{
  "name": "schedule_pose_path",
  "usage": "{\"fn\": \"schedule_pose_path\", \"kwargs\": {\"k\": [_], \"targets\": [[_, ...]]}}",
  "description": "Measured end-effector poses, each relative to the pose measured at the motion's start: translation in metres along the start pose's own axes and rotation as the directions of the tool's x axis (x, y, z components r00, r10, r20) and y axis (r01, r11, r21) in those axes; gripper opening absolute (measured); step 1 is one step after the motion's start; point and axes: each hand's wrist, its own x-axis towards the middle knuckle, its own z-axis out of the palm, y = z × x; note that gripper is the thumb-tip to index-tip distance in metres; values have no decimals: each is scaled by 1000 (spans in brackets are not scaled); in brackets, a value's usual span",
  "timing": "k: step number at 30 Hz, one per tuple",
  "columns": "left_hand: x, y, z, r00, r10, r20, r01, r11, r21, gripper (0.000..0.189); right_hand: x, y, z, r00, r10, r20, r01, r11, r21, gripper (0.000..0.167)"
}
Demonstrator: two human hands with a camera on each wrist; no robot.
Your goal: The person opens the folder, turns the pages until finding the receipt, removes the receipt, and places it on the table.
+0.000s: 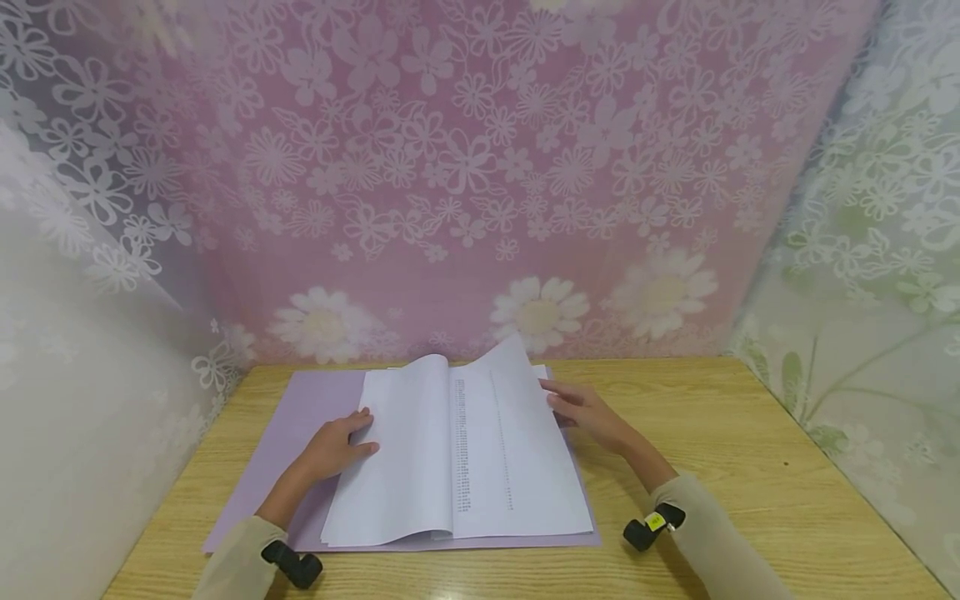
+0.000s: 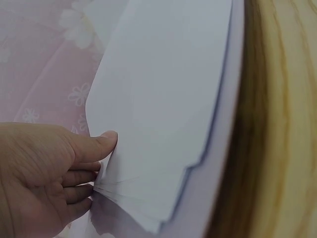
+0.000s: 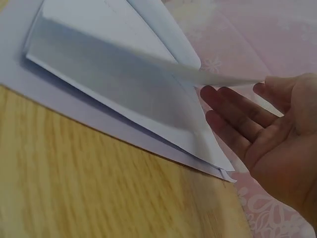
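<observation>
Head view: left hand [image 1: 330, 448] gripped pages [image 1: 405, 450]; right hand [image 1: 588, 417] pinched a lifted sheet [image 1: 521, 442]. Limp, light, both probably favoured gentle edge grips.

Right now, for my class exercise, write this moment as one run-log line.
left hand: gripping left-side pages | right hand: holding printed sheet by raised edge | beneath papers: lilac backing | surface: wood-grain table

Two hands [image 1: 330, 450] [image 1: 592, 417], two sleeves [image 1: 240, 557] [image 1: 720, 537], two wrist cameras [image 1: 302, 570] [image 1: 639, 535], one paper stack [image 1: 397, 467], one folder [image 1: 258, 483] and one table [image 1: 750, 475] are showing.
</observation>
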Motion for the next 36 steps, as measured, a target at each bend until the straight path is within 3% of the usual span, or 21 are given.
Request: {"fn": "schedule_pose_path", "kwargs": {"k": [6, 15, 18, 28, 36], "targets": [[1, -1, 0, 1000, 1, 5, -1, 1000, -7, 62, -5, -3, 4, 991, -73, 108, 68, 997, 44, 56], [2, -2, 0, 1000, 0, 8, 0, 1000, -7, 61, -3, -3, 17, 955, -197, 223, 210, 977, -33, 69], [2, -2, -1, 1000, 4, 11, -4, 1000, -9, 60, -2, -4, 20, 945, -202, 258, 221, 974, -46, 72], [5, 9, -10, 999, 51, 8, -51, 999, 8, 56, -1, -14, 32, 941, -174, 291, 211, 972, -101, 79], [10, 38, -17, 997, 70, -9, -71, 994, -80, 56, 3, -21, 39, 933, -183, 311, 233, 964, -131, 85]]}}
